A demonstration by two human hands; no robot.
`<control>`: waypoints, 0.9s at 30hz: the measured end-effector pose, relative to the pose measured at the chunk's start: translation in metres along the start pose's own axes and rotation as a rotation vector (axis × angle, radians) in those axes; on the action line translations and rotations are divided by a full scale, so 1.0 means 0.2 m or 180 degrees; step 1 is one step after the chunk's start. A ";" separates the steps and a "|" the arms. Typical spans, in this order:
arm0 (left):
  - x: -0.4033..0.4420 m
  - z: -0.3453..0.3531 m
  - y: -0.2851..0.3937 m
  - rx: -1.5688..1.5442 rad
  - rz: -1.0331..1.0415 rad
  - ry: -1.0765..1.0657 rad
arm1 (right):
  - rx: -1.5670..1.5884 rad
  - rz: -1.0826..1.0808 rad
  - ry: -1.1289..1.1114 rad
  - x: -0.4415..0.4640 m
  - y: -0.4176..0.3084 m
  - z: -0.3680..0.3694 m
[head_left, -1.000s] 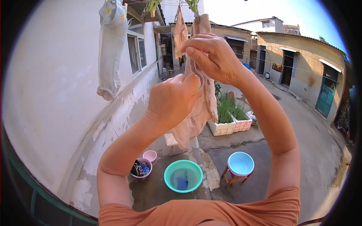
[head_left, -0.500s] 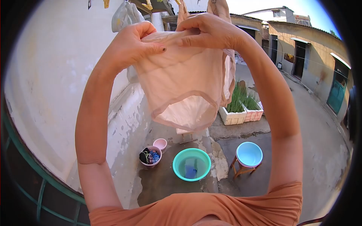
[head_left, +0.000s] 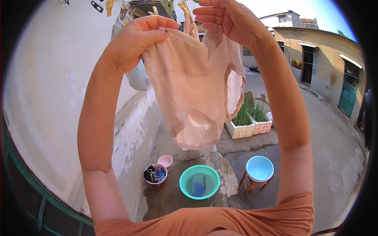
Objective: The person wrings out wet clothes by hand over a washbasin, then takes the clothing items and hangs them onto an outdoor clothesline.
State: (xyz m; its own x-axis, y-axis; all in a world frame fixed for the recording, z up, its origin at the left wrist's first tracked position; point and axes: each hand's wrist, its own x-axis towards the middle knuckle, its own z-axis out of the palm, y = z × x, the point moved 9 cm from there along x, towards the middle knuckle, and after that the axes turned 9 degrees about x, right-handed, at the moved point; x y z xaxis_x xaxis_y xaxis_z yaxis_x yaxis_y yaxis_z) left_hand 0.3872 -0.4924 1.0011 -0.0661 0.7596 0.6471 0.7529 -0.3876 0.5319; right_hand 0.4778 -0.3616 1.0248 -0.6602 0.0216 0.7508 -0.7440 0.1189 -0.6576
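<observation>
A pair of pale pink underpants (head_left: pixel 189 74) hangs in front of me, damp-looking and a little see-through, with a leg opening low down. My left hand (head_left: pixel 138 39) pinches the left end of the waistband between thumb and fingers. Over the right end, my right hand (head_left: pixel 230 19) has its fingers stretched out and apart, close to the line; its thumb is hidden. A yellow clothespin (head_left: pixel 183 8) sits just left of those fingers, above another pink cloth (head_left: pixel 191 27). A second clothespin (head_left: pixel 154 11) shows above my left hand.
Below stand a green basin (head_left: pixel 199 169) of water with something blue inside, a pink basin (head_left: pixel 164 181) of clothes, a small pink bowl (head_left: pixel 165 161) and a blue basin (head_left: pixel 260 168) on a wooden stool (head_left: pixel 252 185). White planter boxes (head_left: pixel 240 130) stand farther off. A white wall (head_left: pixel 59 86) rises at left.
My right hand has let go of the waistband and moved up, fingers now extended. The waistband sags in the middle, and the underpants hang lower. My left hand keeps its pinch.
</observation>
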 end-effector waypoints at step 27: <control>-0.10 -0.12 0.15 0.0954 -0.0800 0.0299 | -0.0589 -0.0374 -0.0329 0.33 -0.10 0.23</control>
State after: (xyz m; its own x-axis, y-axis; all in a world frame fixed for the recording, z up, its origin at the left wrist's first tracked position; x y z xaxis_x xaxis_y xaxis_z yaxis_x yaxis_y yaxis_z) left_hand 0.3952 -0.5312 1.0160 -0.3218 0.7548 0.5716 0.8623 -0.0158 0.5062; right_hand 0.4447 -0.4076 1.0837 -0.5843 -0.1037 0.8049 -0.7910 0.2945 -0.5363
